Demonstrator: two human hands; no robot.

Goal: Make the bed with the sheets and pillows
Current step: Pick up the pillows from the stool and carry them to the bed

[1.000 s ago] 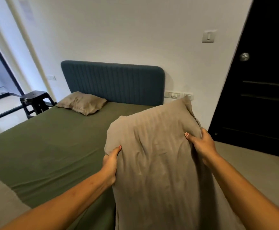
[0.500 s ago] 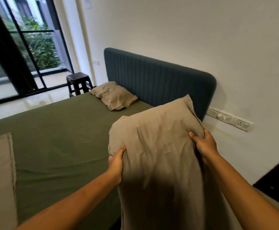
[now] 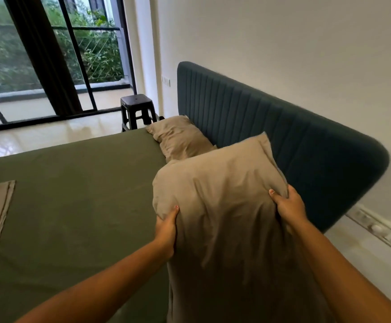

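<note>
left hand (image 3: 166,231) + right hand (image 3: 290,207): fingers grip large beige fabric pillow (image 3: 224,206) upright | second beige pillow (image 3: 180,137) far, against dark teal ribbed headboard (image 3: 283,141) | olive-green sheet (image 3: 73,206) left

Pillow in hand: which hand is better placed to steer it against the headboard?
Right, probably. The right hand grips the pillow edge beside the headboard; the left hand holds the far edge.

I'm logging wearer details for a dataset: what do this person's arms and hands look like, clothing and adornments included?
The left forearm and right forearm are bare, with no sleeves in view. The left grip and right grip are ungloved hands; each visible thumbnail carries reddish-pink polish. No watch or bracelet shows on either wrist.
</note>
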